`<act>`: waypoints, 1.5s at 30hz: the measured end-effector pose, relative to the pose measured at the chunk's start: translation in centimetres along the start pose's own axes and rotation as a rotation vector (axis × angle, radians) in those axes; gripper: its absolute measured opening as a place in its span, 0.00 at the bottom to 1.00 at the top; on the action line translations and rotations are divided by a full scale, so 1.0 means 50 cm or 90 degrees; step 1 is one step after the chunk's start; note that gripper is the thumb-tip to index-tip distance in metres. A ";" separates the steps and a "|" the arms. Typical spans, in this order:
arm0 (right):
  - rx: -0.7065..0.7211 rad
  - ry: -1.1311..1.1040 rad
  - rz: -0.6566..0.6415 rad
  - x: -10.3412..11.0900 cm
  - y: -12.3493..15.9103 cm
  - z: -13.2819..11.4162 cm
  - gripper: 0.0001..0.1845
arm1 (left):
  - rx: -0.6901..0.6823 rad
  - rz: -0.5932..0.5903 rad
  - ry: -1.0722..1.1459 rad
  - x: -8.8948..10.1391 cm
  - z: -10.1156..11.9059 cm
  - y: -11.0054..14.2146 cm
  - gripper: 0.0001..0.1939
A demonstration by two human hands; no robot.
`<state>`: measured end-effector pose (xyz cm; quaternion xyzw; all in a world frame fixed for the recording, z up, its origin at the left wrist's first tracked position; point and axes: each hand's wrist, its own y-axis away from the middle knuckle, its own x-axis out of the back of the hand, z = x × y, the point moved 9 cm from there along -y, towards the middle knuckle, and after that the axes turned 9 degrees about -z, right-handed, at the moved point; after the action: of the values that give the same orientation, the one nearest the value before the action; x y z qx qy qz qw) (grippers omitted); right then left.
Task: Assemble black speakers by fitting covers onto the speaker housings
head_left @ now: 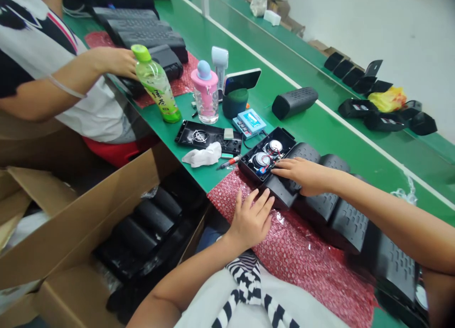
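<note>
My left hand point(250, 217) lies flat with its fingers spread on red bubble wrap point(302, 257), just short of a row of black speaker shells. My right hand point(302, 174) rests palm down on the nearest black speaker shell point(284, 195), fingertips touching the edge of an open speaker half point(267, 155) that shows two round drivers and coloured wires. Neither hand grips anything. More black speaker shells point(350, 219) run in a line to the right under my right forearm.
On the green bench point(320, 124) stand a green tea bottle point(156, 84), a pink cup point(206, 93), a phone on a stand point(241, 80), a small blue meter point(250, 121), a finished speaker point(295, 102), a white cloth point(202, 156). A co-worker's hand point(115, 61) rests at left. A cardboard box of speakers point(142, 228) sits below.
</note>
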<state>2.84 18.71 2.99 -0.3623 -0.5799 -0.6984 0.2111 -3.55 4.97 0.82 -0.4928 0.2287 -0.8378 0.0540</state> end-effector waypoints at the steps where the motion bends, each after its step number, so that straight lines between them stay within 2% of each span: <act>1: 0.005 -0.001 0.009 0.003 0.001 -0.001 0.48 | -0.001 -0.003 0.002 0.000 0.001 0.001 0.20; 8: 0.033 0.014 0.025 0.004 -0.001 -0.004 0.48 | -0.001 -0.024 0.003 -0.008 0.000 0.001 0.20; 24: 0.006 0.010 0.015 0.006 -0.005 -0.001 0.47 | 0.011 -0.062 0.008 -0.014 -0.011 0.002 0.19; 32: 0.007 0.030 0.017 0.007 -0.004 -0.003 0.46 | 0.007 -0.053 0.004 -0.010 -0.009 0.001 0.19; 40: 0.003 0.093 0.025 0.021 -0.005 -0.012 0.41 | -0.025 -0.046 0.002 -0.002 0.011 -0.012 0.16; 45: -0.033 0.138 0.005 0.023 -0.005 -0.020 0.40 | -0.035 -0.059 0.005 -0.010 0.014 -0.016 0.16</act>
<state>1.63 17.96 3.62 -0.2922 -0.5338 -0.7475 0.2663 -2.58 5.61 1.08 -0.5008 0.2288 -0.8348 0.0008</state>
